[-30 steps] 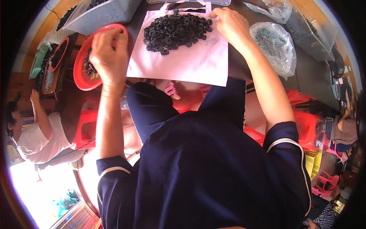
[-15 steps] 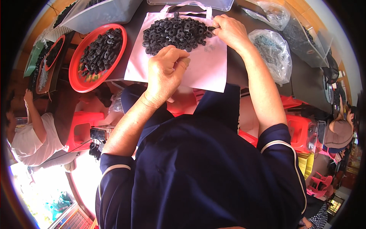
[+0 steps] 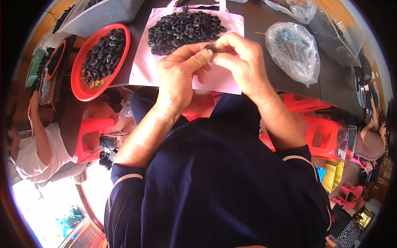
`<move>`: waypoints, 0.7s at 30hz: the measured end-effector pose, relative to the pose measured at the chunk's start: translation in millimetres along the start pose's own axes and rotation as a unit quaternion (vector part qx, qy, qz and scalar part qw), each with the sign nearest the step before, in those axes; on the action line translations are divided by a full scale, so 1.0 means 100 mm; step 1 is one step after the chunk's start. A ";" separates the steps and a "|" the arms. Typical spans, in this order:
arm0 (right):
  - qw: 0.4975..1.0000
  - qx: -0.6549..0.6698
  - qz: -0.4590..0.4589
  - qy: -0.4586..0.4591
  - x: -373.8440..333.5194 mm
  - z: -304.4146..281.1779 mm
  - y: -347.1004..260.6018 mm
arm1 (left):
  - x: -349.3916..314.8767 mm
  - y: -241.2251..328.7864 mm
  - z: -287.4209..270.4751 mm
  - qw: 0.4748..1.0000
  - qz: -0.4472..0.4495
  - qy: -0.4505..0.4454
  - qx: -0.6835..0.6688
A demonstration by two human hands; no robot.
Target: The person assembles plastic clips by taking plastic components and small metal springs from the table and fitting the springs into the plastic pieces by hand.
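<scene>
My left hand (image 3: 178, 78) and my right hand (image 3: 240, 62) meet in front of my chest, over the near edge of a pink cloth bag (image 3: 142, 62). Both pinch one small black ring-shaped part (image 3: 210, 48) between their fingertips. A heap of the same black parts (image 3: 182, 27) lies on the far half of the bag. A red round tray (image 3: 81, 89) at my left holds more black parts.
A clear plastic bag of small grey-blue pieces (image 3: 292, 49) lies right of the pink bag on the dark table (image 3: 264, 18). Grey bins stand at the back. Another person in a white shirt (image 3: 37, 144) sits at left. Red plastic stools (image 3: 326, 136) stand below the table.
My left hand came from the red tray across to the middle. My right hand drew back from the heap, and both now hold one black part together.
</scene>
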State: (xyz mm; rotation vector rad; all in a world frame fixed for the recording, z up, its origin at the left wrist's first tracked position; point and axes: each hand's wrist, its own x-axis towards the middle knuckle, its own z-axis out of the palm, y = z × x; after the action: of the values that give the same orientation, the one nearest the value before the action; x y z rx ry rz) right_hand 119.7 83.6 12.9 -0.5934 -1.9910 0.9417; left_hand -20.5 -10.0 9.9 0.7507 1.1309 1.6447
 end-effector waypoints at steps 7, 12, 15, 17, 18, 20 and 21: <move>0.994 -0.081 -0.076 0.004 -0.18 0.15 0.03 | -0.10 -0.06 -0.05 0.998 -0.008 0.048 -0.030; 0.922 -0.358 -0.142 0.033 0.10 -0.25 0.27 | -0.05 -0.01 -0.16 0.995 0.036 0.078 0.053; 0.900 -0.413 -0.139 0.001 0.10 -0.28 0.40 | -0.07 -0.01 -0.18 0.992 0.039 0.083 0.082; 0.889 -0.425 -0.171 -0.018 0.08 -0.22 0.45 | -0.08 -0.03 -0.18 0.991 0.030 0.086 0.103; 0.884 -0.436 -0.164 -0.019 0.07 -0.19 0.47 | -0.08 -0.04 -0.18 0.991 0.033 0.079 0.101; 0.888 -0.431 -0.160 -0.023 0.06 -0.18 0.46 | -0.08 -0.04 -0.19 0.992 0.035 0.074 0.100; 0.891 -0.425 -0.159 -0.017 0.06 -0.18 0.46 | -0.08 -0.04 -0.20 0.991 0.033 0.074 0.104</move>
State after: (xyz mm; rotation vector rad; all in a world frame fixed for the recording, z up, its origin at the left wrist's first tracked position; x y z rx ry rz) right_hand 134.2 122.4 -13.7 -0.6718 -2.3975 -0.1728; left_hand -33.5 -24.0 -1.3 0.8151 1.4122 1.6761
